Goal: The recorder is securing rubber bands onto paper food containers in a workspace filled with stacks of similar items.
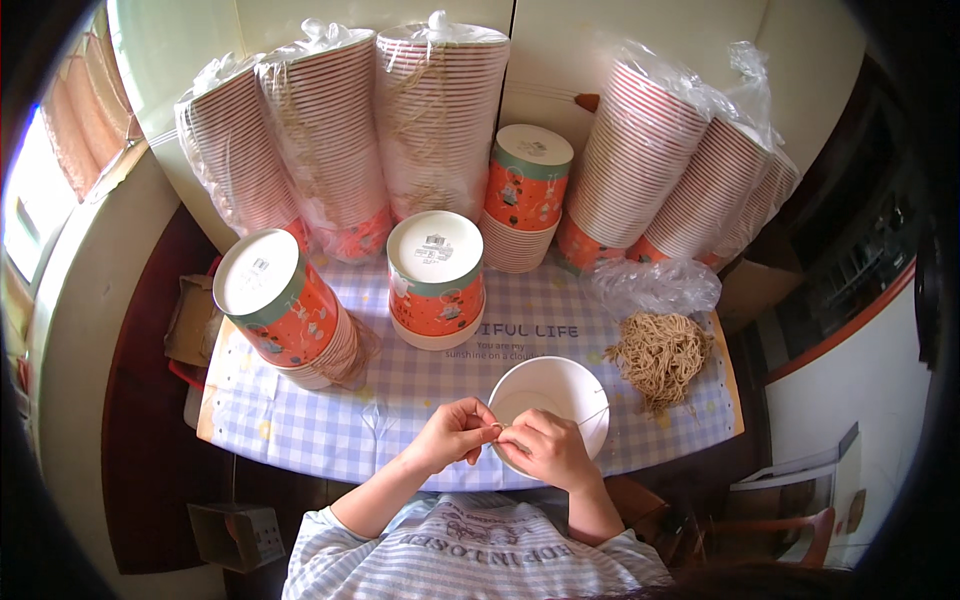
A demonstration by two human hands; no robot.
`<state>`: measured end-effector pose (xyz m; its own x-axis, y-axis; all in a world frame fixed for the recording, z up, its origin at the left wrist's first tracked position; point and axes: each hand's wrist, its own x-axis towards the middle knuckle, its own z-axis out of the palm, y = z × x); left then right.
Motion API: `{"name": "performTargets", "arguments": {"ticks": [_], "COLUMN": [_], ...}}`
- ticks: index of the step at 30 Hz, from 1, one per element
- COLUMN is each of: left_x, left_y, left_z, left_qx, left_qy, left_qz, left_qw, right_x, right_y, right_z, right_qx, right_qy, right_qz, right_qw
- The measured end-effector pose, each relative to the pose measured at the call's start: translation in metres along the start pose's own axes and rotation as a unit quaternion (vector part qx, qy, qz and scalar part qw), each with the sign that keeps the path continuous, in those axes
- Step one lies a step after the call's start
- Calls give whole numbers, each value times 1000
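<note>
A thin cord (pixel 594 414) over a white tub (pixel 572 377)
The left hand (pixel 457 433) and the right hand (pixel 545 448) pinch it, fingertips closed, at the worktop's (pixel 300 430) near edge; farther right lies a twine heap (pixel 660 360); cup stacks (pixel 440 120) stand far.

Left hand (pixel 460 436) and right hand (pixel 546 446) pinch a thin cord (pixel 594 414) over a white paper bucket (pixel 550 376), plastic-wrapped stacks (pixel 440 120) lining the bench (pixel 330 430).
</note>
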<state>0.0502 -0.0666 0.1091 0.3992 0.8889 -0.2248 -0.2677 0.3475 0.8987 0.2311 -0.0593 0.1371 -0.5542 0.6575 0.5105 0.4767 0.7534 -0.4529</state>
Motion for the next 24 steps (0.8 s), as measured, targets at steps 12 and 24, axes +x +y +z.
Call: {"name": "performTargets", "arguments": {"ticks": [12, 24], "left_x": [0, 0], "left_y": [0, -2], "left_z": [0, -4], "left_qx": [-11, -26], "left_qy": [9, -5], "left_qz": [-3, -17], "left_qw": [1000, 1000], "right_x": [0, 1], "right_y": [-2, -4], "right_z": [3, 2], "right_qx": [-102, -103], "right_qy": [13, 5], "right_qz": [-43, -51], "right_qw": [994, 993]}}
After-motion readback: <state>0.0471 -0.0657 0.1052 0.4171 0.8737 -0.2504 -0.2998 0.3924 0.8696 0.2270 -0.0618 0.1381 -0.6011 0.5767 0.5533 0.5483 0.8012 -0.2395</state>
